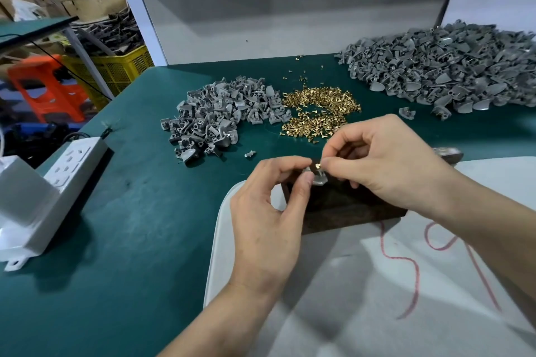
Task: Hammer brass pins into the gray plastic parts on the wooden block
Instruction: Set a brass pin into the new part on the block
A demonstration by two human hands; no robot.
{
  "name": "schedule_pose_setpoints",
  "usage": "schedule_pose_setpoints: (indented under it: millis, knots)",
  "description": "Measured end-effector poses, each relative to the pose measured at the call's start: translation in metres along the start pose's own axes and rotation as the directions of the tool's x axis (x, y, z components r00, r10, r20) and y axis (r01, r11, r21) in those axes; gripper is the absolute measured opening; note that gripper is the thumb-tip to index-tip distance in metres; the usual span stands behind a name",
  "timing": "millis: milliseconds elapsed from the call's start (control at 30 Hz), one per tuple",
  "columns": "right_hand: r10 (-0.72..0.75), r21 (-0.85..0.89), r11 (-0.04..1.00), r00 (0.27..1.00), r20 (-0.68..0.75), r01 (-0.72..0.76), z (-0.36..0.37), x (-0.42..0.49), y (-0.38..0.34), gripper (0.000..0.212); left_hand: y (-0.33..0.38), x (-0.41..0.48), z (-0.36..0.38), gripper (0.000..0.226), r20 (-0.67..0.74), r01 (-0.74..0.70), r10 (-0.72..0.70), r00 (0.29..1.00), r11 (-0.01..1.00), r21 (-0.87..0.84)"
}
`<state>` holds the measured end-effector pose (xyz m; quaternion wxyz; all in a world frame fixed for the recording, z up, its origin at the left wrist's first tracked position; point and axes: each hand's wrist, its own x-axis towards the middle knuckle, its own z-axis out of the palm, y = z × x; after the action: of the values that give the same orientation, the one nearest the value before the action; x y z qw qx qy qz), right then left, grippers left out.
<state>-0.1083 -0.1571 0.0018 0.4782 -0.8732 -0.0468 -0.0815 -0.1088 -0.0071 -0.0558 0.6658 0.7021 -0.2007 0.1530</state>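
Observation:
A dark wooden block (348,209) sits on a white sheet (377,284) near the table's front. My left hand (269,211) pinches a gray plastic part (317,178) over the block's back left corner. My right hand (388,159) pinches a brass pin (317,165) at the top of that part. Behind the hands lie a pile of brass pins (319,107), a smaller heap of gray parts (220,116) to its left and a large heap of gray parts (443,66) at the back right. A metal hammer head (448,153) shows just beyond my right hand.
The green table (130,182) carries a white power strip (49,191) at its left edge. One loose gray part (407,112) and a small fragment (250,153) lie near the piles. A gray back wall (290,9) closes the bench. Crates and an orange stool (46,84) stand left.

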Motion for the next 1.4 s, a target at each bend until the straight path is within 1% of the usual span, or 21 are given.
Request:
schedule_pose_setpoints:
  millis: [100,233,333,433,533,800,933,1067,1200,1233,1400]
  knots:
    - [-0.012,-0.052,0.999,0.999,0.053,0.014,0.001,-0.001,0.001,0.008,0.001,0.000,-0.001,0.017,0.017,-0.016,0.016,1.000,1.000,0.013]
    - [-0.040,-0.093,0.995,0.998,0.053,0.045,0.002,-0.003,0.000,0.004,0.002,0.000,-0.001,0.016,0.029,0.004,-0.004,1.000,1.000,-0.001]
    - [-0.061,-0.142,0.988,0.997,0.048,0.067,0.004,-0.005,-0.002,0.004,0.001,-0.001,-0.001,0.013,0.042,0.046,-0.044,0.998,0.998,-0.043]
    - [-0.078,-0.167,0.982,0.996,0.042,0.084,0.005,-0.005,-0.003,0.010,0.001,-0.001,-0.001,0.011,0.054,0.062,-0.059,0.997,0.996,-0.057]
    - [-0.085,-0.181,0.979,0.996,0.033,0.090,0.004,-0.006,-0.003,0.011,0.001,0.000,-0.001,0.015,0.064,0.076,-0.072,0.995,0.996,-0.051]
    - [-0.052,-0.134,0.989,0.998,0.029,0.056,0.002,-0.003,0.002,0.004,0.002,0.000,-0.002,0.022,0.096,0.094,-0.091,0.991,0.995,-0.024]
    - [-0.056,-0.161,0.986,0.998,-0.017,0.052,0.002,-0.004,0.003,0.003,0.004,0.001,-0.002,0.027,0.130,0.111,-0.107,0.986,0.994,-0.017]
    - [-0.042,-0.136,0.990,0.999,-0.020,0.039,-0.002,-0.003,0.005,0.011,0.003,-0.001,-0.001,0.030,0.101,0.079,-0.082,0.992,0.996,0.038]
    - [-0.029,0.020,0.999,0.999,0.017,0.029,-0.009,-0.004,0.006,0.017,0.001,0.000,0.000,0.026,0.077,0.066,-0.070,0.995,0.996,0.056]
    - [-0.032,0.031,0.999,0.999,0.037,0.031,-0.009,-0.005,0.006,0.018,0.001,0.000,0.000,0.026,0.076,0.064,-0.068,0.995,0.996,0.056]
    - [-0.045,-0.009,0.999,0.998,0.043,0.045,-0.004,-0.006,0.007,0.017,0.001,0.000,0.000,0.025,0.073,0.052,-0.055,0.996,0.998,0.038]
